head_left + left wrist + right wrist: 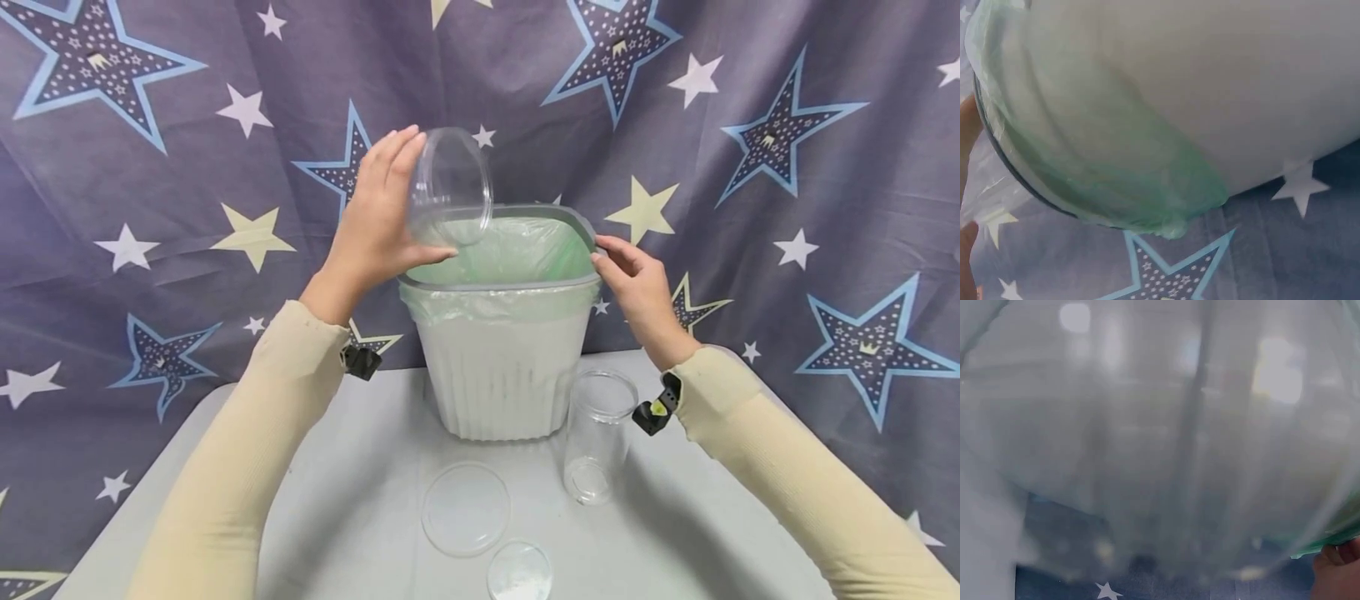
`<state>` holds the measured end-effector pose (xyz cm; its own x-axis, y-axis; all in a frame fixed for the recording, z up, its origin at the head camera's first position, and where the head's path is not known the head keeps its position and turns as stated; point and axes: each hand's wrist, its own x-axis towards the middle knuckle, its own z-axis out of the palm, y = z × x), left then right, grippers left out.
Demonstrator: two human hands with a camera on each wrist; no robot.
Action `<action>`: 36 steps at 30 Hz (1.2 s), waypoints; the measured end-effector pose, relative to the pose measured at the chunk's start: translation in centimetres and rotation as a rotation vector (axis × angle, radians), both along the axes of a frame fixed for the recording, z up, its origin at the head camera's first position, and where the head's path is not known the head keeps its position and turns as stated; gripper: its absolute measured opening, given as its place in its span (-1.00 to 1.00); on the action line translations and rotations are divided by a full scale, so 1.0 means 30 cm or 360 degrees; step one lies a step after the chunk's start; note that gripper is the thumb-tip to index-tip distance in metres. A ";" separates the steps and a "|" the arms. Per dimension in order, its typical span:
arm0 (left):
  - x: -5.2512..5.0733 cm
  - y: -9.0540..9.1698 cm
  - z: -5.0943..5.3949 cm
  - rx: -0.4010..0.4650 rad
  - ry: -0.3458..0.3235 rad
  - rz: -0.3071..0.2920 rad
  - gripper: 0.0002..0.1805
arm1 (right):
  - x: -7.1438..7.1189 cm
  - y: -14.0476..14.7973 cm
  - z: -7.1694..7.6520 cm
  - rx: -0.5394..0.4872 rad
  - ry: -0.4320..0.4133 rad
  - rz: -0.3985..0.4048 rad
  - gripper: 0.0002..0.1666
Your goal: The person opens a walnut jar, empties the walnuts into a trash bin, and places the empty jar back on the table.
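My left hand [378, 208] grips a clear round plastic bowl [452, 179] between thumb and fingers. The bowl is tipped on its side above the white bin [502, 367], its rim facing right. A thin green bag [517, 250] lines the bin and folds over its grey rim. With thumb and fingers, my right hand [637, 287] pinches the rim's right side. In the right wrist view, fingertips [1335, 556] touch the green bag edge, behind a large blurred clear surface. The left wrist view shows the bin's side and overhanging bag, with part of the hand at the left edge.
A tall clear plastic jar [600, 442] stands on the pale table [352, 500], right of the bin and below my right wrist. A larger clear lid [465, 508] and a smaller one [520, 573] lie in front. A star-patterned curtain [247, 192] hangs behind.
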<state>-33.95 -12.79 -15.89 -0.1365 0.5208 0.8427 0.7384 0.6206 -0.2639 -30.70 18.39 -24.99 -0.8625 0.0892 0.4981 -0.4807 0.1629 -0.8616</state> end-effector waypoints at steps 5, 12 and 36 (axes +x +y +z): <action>0.011 -0.016 -0.036 0.0347 -0.0049 -0.0029 0.34 | 0.006 -0.003 -0.002 -0.0001 0.0027 0.0010 -0.46; 0.036 -0.047 -0.096 0.0811 -0.0263 0.0063 0.35 | 0.010 -0.004 -0.004 0.0005 0.0032 -0.0010 -0.46; 0.164 -0.139 -0.273 0.1736 -0.0621 -0.0445 0.28 | 0.004 -0.001 -0.008 0.0007 0.0073 -0.0005 -0.46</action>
